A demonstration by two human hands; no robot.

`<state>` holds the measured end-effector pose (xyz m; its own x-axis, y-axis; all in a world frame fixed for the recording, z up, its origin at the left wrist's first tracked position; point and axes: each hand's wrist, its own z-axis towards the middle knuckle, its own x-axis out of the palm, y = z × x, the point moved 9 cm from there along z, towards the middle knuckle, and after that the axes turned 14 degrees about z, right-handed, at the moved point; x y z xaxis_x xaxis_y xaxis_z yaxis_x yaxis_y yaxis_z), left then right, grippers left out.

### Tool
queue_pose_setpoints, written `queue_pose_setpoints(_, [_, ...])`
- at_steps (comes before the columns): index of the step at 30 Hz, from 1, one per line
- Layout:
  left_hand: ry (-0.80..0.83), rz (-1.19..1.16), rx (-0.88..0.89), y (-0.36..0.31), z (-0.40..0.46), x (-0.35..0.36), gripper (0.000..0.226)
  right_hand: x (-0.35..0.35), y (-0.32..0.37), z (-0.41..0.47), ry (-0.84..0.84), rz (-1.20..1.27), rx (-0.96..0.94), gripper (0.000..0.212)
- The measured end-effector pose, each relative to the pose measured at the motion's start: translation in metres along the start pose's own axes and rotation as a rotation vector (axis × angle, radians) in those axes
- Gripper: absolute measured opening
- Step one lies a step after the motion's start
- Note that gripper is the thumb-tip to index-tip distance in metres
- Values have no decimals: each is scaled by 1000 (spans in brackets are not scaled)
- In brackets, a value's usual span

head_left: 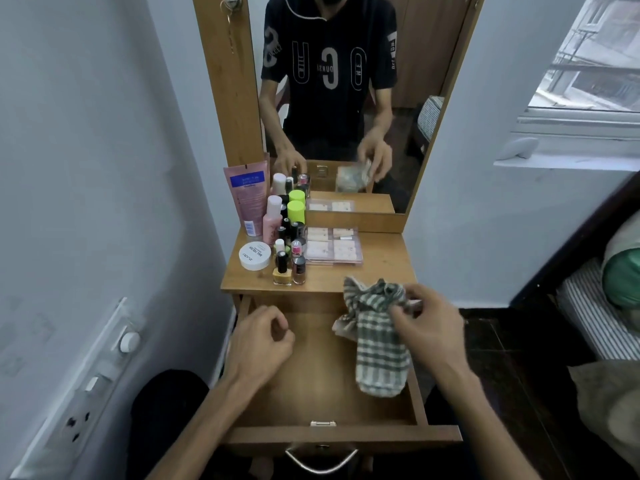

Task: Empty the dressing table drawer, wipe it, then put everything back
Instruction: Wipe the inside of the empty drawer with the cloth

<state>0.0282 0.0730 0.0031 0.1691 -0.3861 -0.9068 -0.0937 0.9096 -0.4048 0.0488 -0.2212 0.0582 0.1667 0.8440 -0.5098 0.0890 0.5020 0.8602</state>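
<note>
The wooden drawer (304, 386) of the dressing table is pulled out and its floor is bare. My right hand (427, 327) pinches a green-and-white checked cloth (377, 344) that hangs down over the drawer's right half. My left hand (261, 341) hovers over the drawer's left half, fingers loosely curled, holding nothing. On the table top (384, 261) stand several nail polish bottles (289, 261), a white round jar (255, 255), a pink bottle (272, 221), a pink tube (247, 195), a lime-capped bottle (296, 211) and a clear flat case (334, 245).
A mirror (332, 98) rises behind the table and reflects a person in a dark shirt. A wall with a switch panel (97, 368) is close on the left. A bed with striped bedding (595, 306) lies to the right. The drawer's metal handle (322, 460) faces me.
</note>
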Motion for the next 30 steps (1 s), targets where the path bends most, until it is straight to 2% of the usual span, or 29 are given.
queue_pose_setpoints(2, [110, 53, 47, -5, -1, 20, 11, 24, -5, -10, -3, -233, -69, 38])
queue_pose_setpoints(3, [133, 88, 58, -6, 0, 26, 14, 38, -6, -18, 35, -253, -76, 43])
queue_pose_setpoints(7, [-19, 197, 0, 7, 9, 19, 12, 97, -39, -24, 261, -403, 57, 57])
queue_pose_setpoints(9, [-81, 275, -50, 20, 8, 13, 21, 112, -59, -13, 304, -493, 159, 62])
queue_pose_setpoints(11, [-61, 340, -122, 39, 6, 12, 37, 123, -67, -2, 310, -530, 211, 65])
queue_pose_setpoints(13, [20, 337, -226, 60, 3, 15, 59, 132, -69, 6, 300, -535, 237, 67])
queue_pose_setpoints(15, [86, 279, -281, 70, 2, 18, 70, 138, -71, 13, 291, -523, 251, 71])
queue_pose_setpoints(22, [123, 232, -278, 72, 7, 16, 67, 155, -68, 13, 315, -396, 235, 76])
queue_pose_setpoints(27, [110, 180, -270, 73, 4, 12, 62, 198, -36, -7, 533, -246, 135, 64])
queue_pose_setpoints(30, [98, 168, -258, 71, 0, 7, 57, 241, -12, -23, 677, -184, 100, 67])
